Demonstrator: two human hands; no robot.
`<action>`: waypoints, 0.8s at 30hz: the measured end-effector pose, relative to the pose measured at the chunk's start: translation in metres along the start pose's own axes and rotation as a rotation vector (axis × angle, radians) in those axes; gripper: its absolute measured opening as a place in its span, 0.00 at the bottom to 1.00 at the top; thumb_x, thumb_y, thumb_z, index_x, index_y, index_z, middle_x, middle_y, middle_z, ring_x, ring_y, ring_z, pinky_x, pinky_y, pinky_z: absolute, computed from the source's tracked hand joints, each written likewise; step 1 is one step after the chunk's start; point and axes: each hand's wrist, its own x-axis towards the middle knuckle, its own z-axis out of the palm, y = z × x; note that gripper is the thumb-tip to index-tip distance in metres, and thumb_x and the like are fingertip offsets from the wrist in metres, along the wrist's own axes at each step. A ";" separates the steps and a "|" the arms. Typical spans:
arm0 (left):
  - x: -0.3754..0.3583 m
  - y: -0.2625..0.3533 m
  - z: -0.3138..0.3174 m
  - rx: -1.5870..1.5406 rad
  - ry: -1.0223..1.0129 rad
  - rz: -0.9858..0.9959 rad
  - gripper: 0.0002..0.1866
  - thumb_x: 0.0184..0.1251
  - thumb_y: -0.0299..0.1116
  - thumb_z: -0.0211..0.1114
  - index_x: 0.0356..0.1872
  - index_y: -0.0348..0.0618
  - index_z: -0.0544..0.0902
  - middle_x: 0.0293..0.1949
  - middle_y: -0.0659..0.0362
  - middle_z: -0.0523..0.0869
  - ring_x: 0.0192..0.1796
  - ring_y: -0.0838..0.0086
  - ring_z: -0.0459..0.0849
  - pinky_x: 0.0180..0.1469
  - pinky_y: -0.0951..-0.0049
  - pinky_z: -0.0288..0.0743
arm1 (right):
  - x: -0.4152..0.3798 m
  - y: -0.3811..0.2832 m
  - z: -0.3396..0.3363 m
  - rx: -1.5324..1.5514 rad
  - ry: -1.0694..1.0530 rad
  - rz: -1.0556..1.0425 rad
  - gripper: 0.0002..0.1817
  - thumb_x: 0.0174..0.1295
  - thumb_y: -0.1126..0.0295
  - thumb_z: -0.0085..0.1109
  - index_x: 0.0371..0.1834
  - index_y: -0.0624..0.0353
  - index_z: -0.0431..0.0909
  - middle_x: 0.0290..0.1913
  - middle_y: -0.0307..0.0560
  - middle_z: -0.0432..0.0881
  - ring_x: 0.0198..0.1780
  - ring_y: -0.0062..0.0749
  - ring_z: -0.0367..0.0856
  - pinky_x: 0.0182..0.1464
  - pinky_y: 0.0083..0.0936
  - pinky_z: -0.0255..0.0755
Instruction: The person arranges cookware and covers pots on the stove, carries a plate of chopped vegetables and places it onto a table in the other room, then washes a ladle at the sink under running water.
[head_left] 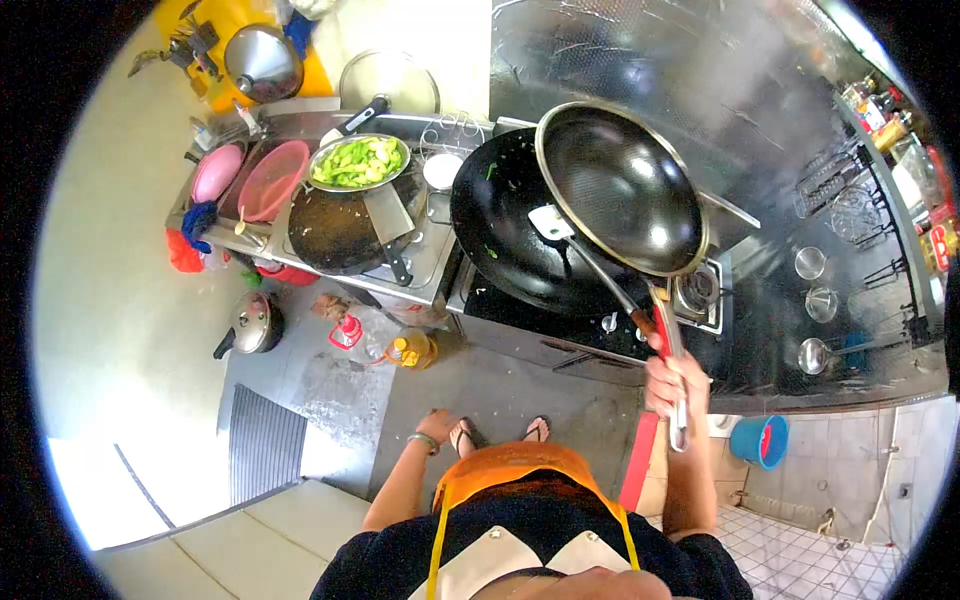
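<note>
My right hand (677, 385) is closed around the red and metal handle of a dark frying pan (622, 185), lifted above the stove and tilted so its inside faces me. A spatula (592, 262) with a white blade lies across the large black wok (495, 205); the end of its wooden handle is right at my right fingers. Low at my side hangs my left hand (437, 424), a bracelet on its wrist, fingers loosely apart and nothing visible in them.
Left of the wok, a cleaver (388, 215) rests on a round chopping board (318, 240), near a plate of sliced green vegetables (358, 162). Pink basins (273, 180) sit in the sink. An oil jug (411, 348) and a pressure cooker (257, 322) stand on the floor.
</note>
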 end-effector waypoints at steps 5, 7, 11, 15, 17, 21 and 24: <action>-0.062 -0.071 0.059 -0.250 -0.071 -0.451 0.25 0.60 0.51 0.56 0.53 0.47 0.75 0.58 0.47 0.71 0.59 0.53 0.69 0.61 0.61 0.64 | 0.056 0.046 -0.010 0.054 -0.020 0.038 0.14 0.58 0.70 0.53 0.47 0.56 0.67 0.20 0.33 0.66 0.12 0.15 0.61 0.12 0.21 0.63; -0.094 -0.066 0.039 -0.413 -0.122 -0.603 0.25 0.59 0.51 0.57 0.54 0.48 0.75 0.58 0.46 0.71 0.60 0.54 0.69 0.61 0.60 0.64 | 0.073 0.057 -0.013 0.027 0.001 0.061 0.13 0.58 0.70 0.53 0.46 0.55 0.67 0.20 0.33 0.65 0.14 0.17 0.63 0.15 0.23 0.65; -0.128 -0.078 0.036 -0.361 -0.226 -0.688 0.25 0.58 0.51 0.58 0.54 0.48 0.75 0.56 0.45 0.72 0.59 0.54 0.70 0.61 0.60 0.64 | 0.096 0.081 -0.019 -0.062 0.105 0.034 0.13 0.56 0.70 0.55 0.44 0.54 0.66 0.20 0.33 0.64 0.16 0.18 0.64 0.16 0.24 0.65; -0.135 -0.089 0.036 -0.478 -0.171 -0.772 0.26 0.58 0.51 0.57 0.53 0.48 0.75 0.55 0.46 0.74 0.58 0.54 0.71 0.60 0.61 0.65 | 0.106 0.088 -0.022 -0.035 0.098 0.012 0.14 0.55 0.70 0.57 0.43 0.54 0.67 0.20 0.33 0.63 0.16 0.19 0.64 0.16 0.24 0.66; -0.132 -0.090 0.034 -0.393 -0.163 -0.689 0.26 0.58 0.52 0.57 0.53 0.48 0.75 0.55 0.46 0.74 0.58 0.54 0.71 0.60 0.60 0.65 | 0.103 0.086 -0.019 -0.036 0.092 -0.004 0.15 0.55 0.70 0.57 0.43 0.55 0.66 0.20 0.33 0.62 0.17 0.20 0.64 0.16 0.25 0.67; -0.099 -0.161 0.097 -0.157 -0.188 -0.275 0.25 0.59 0.52 0.56 0.52 0.48 0.76 0.55 0.47 0.74 0.57 0.54 0.72 0.59 0.60 0.66 | 0.093 0.082 -0.012 -0.067 0.084 -0.029 0.13 0.56 0.72 0.55 0.43 0.54 0.65 0.20 0.33 0.61 0.17 0.20 0.64 0.15 0.26 0.66; -0.080 -0.142 0.063 -0.016 -0.344 -0.253 0.23 0.62 0.50 0.51 0.51 0.47 0.76 0.54 0.48 0.75 0.56 0.55 0.73 0.57 0.60 0.67 | 0.072 0.073 -0.015 -0.036 0.029 -0.070 0.13 0.57 0.72 0.53 0.45 0.54 0.67 0.20 0.34 0.63 0.16 0.20 0.65 0.15 0.26 0.66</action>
